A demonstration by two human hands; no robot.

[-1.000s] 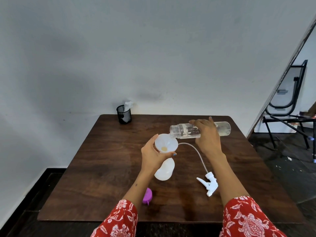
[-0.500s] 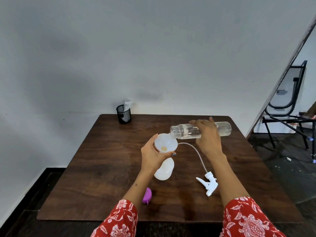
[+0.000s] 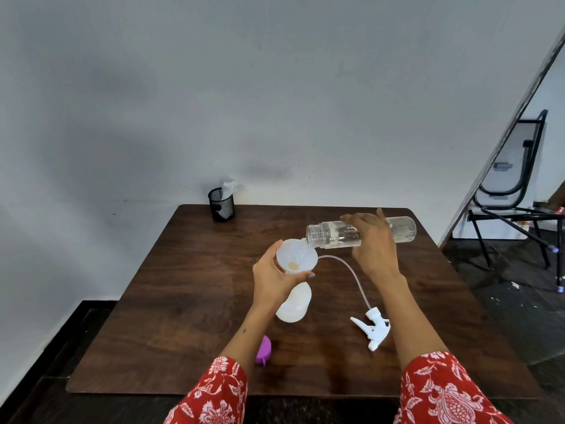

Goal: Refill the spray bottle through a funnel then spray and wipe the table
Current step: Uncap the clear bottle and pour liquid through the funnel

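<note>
Clear water bottle (image 3: 336,234) tipped over a white funnel (image 3: 296,259).
Right hand (image 3: 370,240) grips its ribbed cylinder; left hand (image 3: 275,275) clasps the funnel atop the translucent spray bottle (image 3: 295,304).

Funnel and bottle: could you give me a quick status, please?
Left hand grips funnel on spray bottle. Right hand tips clear bottle over it. Nothing obstructing.

Both forearms reach forward from red floral sleeves (image 3: 440,393) over the bench. The left hand (image 3: 275,276) is raised with the palm turned inward, its thumb and fingers curled round the rim of a white funnel (image 3: 296,260). The right hand (image 3: 371,240) is held higher and farther out, back of the hand up, fingers wrapped over a clear bottle (image 3: 333,235) lying nearly level, its mouth at the funnel's edge.
</note>
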